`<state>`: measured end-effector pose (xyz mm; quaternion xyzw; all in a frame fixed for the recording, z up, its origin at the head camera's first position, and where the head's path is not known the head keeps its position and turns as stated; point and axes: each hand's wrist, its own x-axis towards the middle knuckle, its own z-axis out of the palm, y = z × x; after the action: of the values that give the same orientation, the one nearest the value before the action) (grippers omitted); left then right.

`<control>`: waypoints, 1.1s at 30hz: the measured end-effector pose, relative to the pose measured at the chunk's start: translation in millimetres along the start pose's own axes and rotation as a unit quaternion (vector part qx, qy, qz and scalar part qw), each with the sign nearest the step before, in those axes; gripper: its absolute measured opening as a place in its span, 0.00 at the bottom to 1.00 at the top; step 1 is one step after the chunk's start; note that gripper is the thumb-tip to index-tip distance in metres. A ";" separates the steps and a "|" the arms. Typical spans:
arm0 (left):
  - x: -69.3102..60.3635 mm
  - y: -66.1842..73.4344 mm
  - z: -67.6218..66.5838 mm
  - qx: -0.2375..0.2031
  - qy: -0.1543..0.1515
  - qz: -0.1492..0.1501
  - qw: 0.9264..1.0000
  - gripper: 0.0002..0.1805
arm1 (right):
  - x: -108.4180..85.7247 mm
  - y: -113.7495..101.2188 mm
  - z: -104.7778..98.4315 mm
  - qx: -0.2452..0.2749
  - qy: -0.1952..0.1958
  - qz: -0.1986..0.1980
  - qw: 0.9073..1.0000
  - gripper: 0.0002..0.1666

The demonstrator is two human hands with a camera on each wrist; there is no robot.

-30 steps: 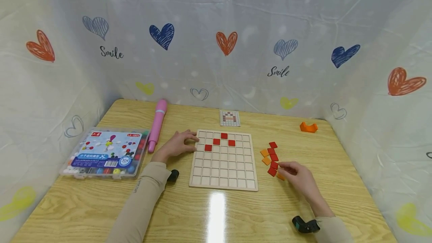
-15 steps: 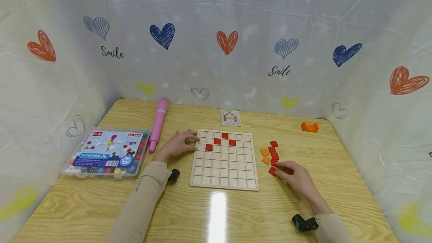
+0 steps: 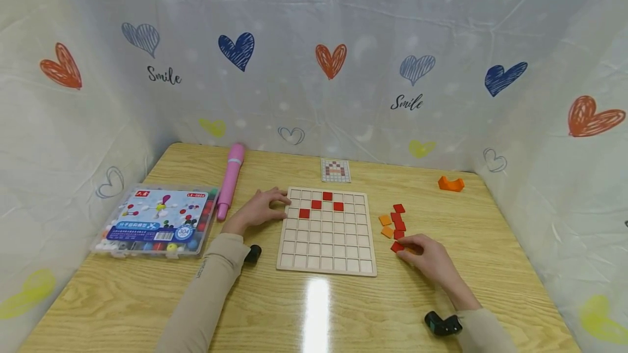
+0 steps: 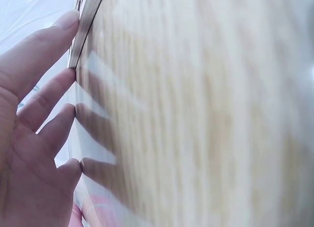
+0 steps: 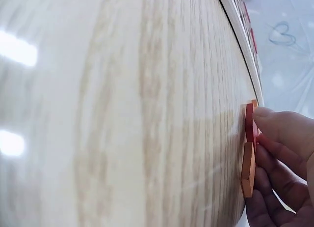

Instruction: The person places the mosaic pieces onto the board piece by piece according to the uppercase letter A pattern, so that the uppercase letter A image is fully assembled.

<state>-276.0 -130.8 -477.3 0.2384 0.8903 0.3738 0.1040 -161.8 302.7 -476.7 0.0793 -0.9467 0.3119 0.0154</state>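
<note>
A square wooden grid board [image 3: 326, 244] lies mid-table, with several red tiles set in its upper squares. My left hand [image 3: 258, 212] rests at the board's left edge; in the left wrist view its thumb and index finger touch that edge, with the fingers fairly straight. To the right of the board, loose red and orange tiles [image 3: 386, 232] form a small cluster. My right hand [image 3: 430, 257] pinches a red tile [image 3: 396, 247] at the cluster's near end. In the right wrist view the thumb lies against this tile, and an orange tile [image 5: 248, 170] sits beside it.
Behind the board lies a small pattern card [image 3: 336, 171]. A pink microphone-shaped object [image 3: 229, 181] and a clear case of coloured molecule-model parts [image 3: 154, 222] occupy the left side. An orange curved piece [image 3: 451, 184] stands at the back right.
My right hand's fingers have shifted slightly left and closed in on the nearest red tile. My left hand stays at the board's edge, and the tiles on the board are unchanged.
</note>
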 end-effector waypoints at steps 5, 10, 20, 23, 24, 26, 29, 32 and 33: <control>0.0 1.0 -1.0 -0.002 0.001 0.001 1.000 0.20 | 2.2 1.3 1.3 -0.012 0.003 -0.028 1.000 0.15; 0.2 0.7 -1.4 -0.005 0.001 0.001 1.000 0.20 | 2.4 2.3 1.6 -0.021 0.001 -0.047 0.999 0.15; 1.6 -1.2 -1.4 0.003 0.001 0.001 1.000 0.20 | 3.3 2.6 1.9 -0.034 -0.012 -0.061 0.997 0.18; 1.4 -1.0 -1.3 0.001 -0.001 0.000 1.000 0.20 | 3.8 1.9 1.7 -0.041 -0.014 -0.070 0.997 0.17; 1.3 -0.9 -1.3 0.001 -0.002 -0.001 1.000 0.20 | 4.0 1.5 1.6 -0.043 -0.014 -0.072 0.996 0.17; 1.2 -1.0 -1.1 -0.001 -0.003 -0.002 1.000 0.20 | 4.2 0.6 1.5 -0.043 -0.014 -0.075 0.996 0.16; 1.2 -0.8 -0.8 0.000 -0.005 -0.003 1.000 0.20 | 4.6 -1.7 0.8 -0.037 -0.011 -0.077 0.996 0.16; 1.4 -0.7 -0.6 0.002 -0.006 -0.003 1.000 0.20 | 5.9 -5.9 -0.6 -0.023 -0.005 -0.075 0.997 0.16; 1.5 -0.8 -0.6 0.001 -0.006 -0.003 1.000 0.20 | 6.6 -7.7 -1.3 -0.018 -0.002 -0.074 0.997 0.16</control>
<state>-277.7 -130.9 -477.5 0.2377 0.8910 0.3709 0.1098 -167.0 296.5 -470.7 0.1495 -0.9437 0.2925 0.0379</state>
